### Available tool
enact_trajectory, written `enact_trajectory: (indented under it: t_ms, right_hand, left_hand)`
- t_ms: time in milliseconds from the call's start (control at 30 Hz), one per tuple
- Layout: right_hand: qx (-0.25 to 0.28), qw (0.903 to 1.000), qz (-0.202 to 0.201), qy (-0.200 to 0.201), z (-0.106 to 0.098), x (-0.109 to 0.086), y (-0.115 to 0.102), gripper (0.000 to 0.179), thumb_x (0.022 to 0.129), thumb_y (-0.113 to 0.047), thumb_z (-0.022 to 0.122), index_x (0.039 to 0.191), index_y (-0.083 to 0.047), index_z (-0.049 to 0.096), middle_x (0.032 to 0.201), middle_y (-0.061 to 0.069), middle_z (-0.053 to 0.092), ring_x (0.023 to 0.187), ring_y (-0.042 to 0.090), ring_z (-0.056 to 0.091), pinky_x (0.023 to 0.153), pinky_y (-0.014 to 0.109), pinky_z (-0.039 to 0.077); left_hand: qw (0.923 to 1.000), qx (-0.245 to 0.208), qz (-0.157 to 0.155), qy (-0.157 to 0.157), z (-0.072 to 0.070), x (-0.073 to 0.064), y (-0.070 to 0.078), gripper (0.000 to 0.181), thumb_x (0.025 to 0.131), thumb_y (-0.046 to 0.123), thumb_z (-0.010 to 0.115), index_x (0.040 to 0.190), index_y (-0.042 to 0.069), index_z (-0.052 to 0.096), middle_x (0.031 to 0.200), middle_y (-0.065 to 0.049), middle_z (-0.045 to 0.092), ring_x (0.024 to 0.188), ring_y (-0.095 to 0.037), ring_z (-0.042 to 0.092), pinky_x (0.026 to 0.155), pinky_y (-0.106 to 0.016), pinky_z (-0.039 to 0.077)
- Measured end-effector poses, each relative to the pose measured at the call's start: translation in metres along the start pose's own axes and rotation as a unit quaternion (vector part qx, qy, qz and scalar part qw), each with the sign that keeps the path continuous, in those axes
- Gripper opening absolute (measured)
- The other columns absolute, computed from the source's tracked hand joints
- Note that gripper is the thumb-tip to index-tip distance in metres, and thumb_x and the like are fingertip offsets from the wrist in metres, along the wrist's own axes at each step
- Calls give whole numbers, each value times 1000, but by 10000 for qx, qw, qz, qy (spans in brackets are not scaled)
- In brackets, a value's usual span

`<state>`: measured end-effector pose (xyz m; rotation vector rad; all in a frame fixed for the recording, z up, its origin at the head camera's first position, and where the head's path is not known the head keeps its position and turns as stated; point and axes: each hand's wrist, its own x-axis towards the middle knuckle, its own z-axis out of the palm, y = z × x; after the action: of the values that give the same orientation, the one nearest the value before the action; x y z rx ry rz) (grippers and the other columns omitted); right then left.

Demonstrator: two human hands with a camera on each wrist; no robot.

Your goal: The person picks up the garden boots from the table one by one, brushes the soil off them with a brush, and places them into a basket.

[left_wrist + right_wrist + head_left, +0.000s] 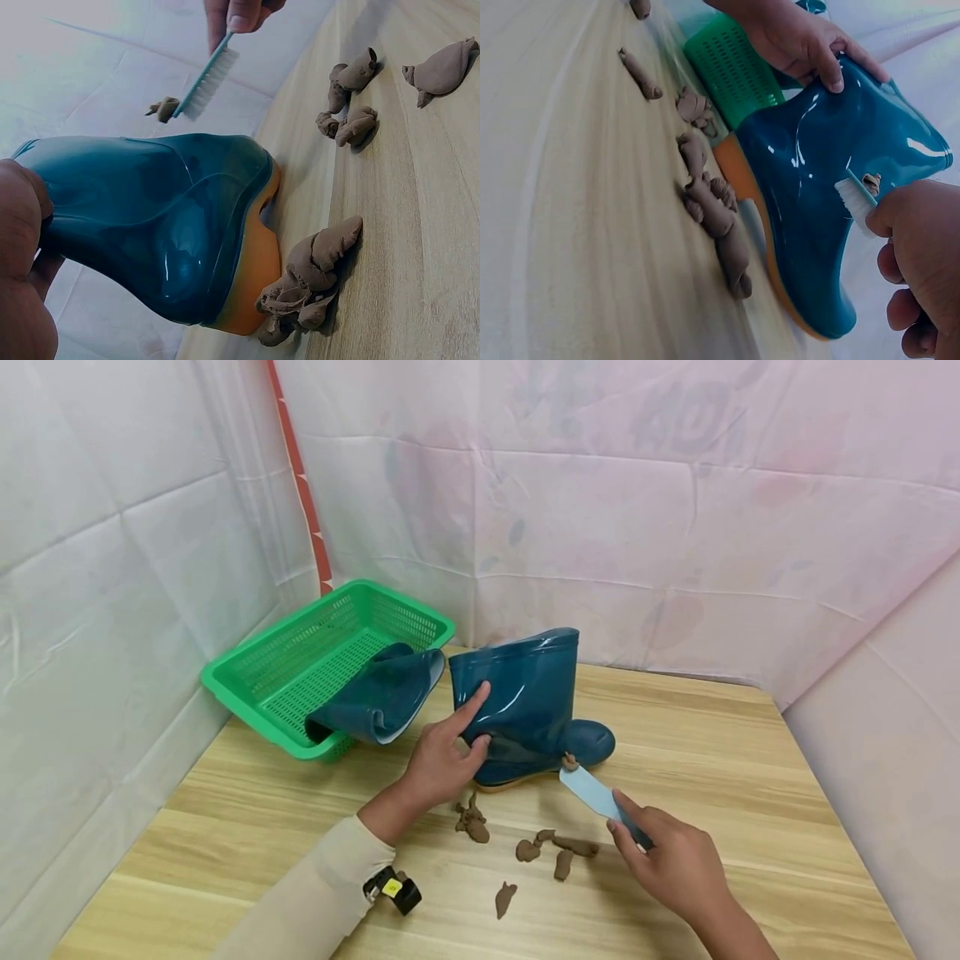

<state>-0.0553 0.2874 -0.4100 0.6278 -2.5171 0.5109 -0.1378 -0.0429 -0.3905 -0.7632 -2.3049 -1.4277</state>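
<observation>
A glossy blue rubber boot with an orange sole stands on the table, toe to the right in the head view. My left hand grips the boot's shaft from the left, index finger and thumb on its near side. Between the fingers of my right hand is a scrub brush, its back light blue and its bristles white. A small brown lump of clay-like mud clings to the brush's far end. That end is close to the boot's front; contact is unclear.
Several mud-like pieces lie on the wooden table, among them a clump below the boot's heel and a flat piece nearer me. Back left, a green plastic basket has a second blue boot leaning over its rim. White sheets hang around the table.
</observation>
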Motion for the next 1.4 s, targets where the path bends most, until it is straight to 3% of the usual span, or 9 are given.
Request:
enact_trajectory:
  t_ms: [200, 367, 667, 1067, 1400]
  right_hand:
    - [-17, 9998, 217, -17, 1, -9, 2, 46, 80, -15, 86, 124, -6, 76, 78, -5, 69, 55, -3, 35, 46, 17, 27]
    - [-37, 9994, 345, -45, 2, -14, 2, 44, 81, -14, 85, 123, -4, 75, 79, -3, 70, 55, -2, 36, 47, 18, 28]
    - [-62, 9990, 451, -31, 5, -20, 1, 45, 81, -14, 85, 123, -2, 75, 83, 2, 73, 56, -2, 40, 47, 20, 32]
    - [-91, 9985, 537, -56, 8, -20, -3, 45, 80, -14, 86, 122, -3, 75, 83, 2, 73, 57, -1, 41, 48, 21, 32]
    - [40, 9990, 429, -82, 8, -20, -3, 46, 78, -13, 87, 122, -5, 76, 85, 3, 75, 57, -3, 40, 48, 20, 31]
  left_hand:
    - [9991, 297, 291, 55, -3, 3, 0, 71, 97, 0, 69, 159, 12, 38, 60, 4, 48, 36, 1, 26, 43, -26, 35]
    - [9979, 402, 463, 229, -2, 6, 1, 68, 95, -1, 70, 157, 8, 43, 54, 7, 45, 36, 3, 25, 43, -25, 34]
    - [9859, 714, 1341, 706, -4, 20, 14, 60, 88, -10, 72, 145, 0, 57, 56, -1, 48, 46, -4, 28, 45, -25, 29]
    - [9786, 900, 1575, 972, -22, 27, 25, 63, 86, -9, 74, 145, -2, 55, 55, 0, 46, 45, -6, 31, 44, -25, 30]
    - [9730, 913, 1731, 1221, -38, 40, 53, 62, 88, -7, 73, 146, -2, 54, 54, 2, 39, 45, -7, 26, 44, -29, 26]
